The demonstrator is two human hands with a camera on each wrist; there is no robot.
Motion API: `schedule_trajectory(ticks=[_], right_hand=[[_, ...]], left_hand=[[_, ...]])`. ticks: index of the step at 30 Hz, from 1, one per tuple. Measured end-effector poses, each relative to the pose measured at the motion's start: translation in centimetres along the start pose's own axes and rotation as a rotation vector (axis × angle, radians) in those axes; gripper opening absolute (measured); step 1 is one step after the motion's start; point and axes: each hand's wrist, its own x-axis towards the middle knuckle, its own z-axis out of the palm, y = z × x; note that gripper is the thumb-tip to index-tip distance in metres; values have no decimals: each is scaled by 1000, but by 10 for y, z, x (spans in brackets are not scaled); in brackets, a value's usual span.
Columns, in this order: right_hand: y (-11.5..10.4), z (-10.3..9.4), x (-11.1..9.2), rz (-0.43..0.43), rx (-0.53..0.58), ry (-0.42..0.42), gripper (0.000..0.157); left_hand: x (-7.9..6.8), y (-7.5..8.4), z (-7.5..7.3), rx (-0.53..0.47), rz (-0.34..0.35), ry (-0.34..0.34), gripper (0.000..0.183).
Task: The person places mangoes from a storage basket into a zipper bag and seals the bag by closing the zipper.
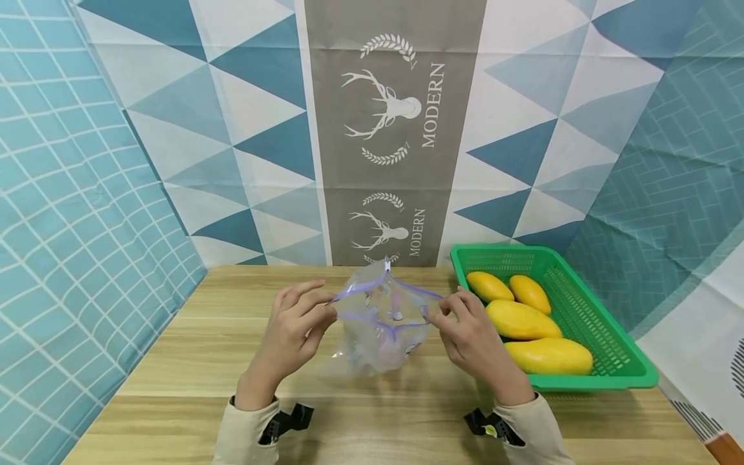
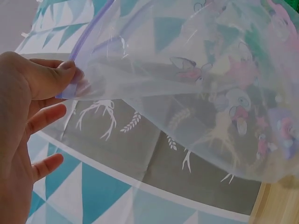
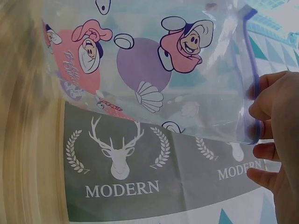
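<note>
Between both hands a clear zip bag (image 1: pixel 372 336) with a purple zip edge is spread, its mouth gaping upward. Pink and purple cartoon figures are printed on the bag (image 3: pixel 140 60), seen largest in the right wrist view. At the bag's left end, my left hand (image 1: pixel 296 326) pinches the zip edge between thumb and index finger; the other fingers stand loose in the left wrist view. The right end of the zip edge is pinched by my right hand (image 1: pixel 473 336). A white slider (image 1: pixel 387 265) sits at the far side of the mouth.
A green plastic basket (image 1: pixel 616 336) stands on the right of the wooden table (image 1: pixel 192 361). Several yellow mangoes (image 1: pixel 523 320) lie inside it. Patterned cloth with deer prints (image 1: pixel 401 110) hangs behind the table, and blue tile-print cloth (image 1: pixel 87 213) covers the left side.
</note>
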Motion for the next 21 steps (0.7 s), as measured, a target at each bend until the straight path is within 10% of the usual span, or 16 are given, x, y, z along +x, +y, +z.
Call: schedule_trajectory(ticks=[21], right_hand=[[4,-10,0,39,77,25,41]], left_hand=[[4,5,3,73,-1,34,32]])
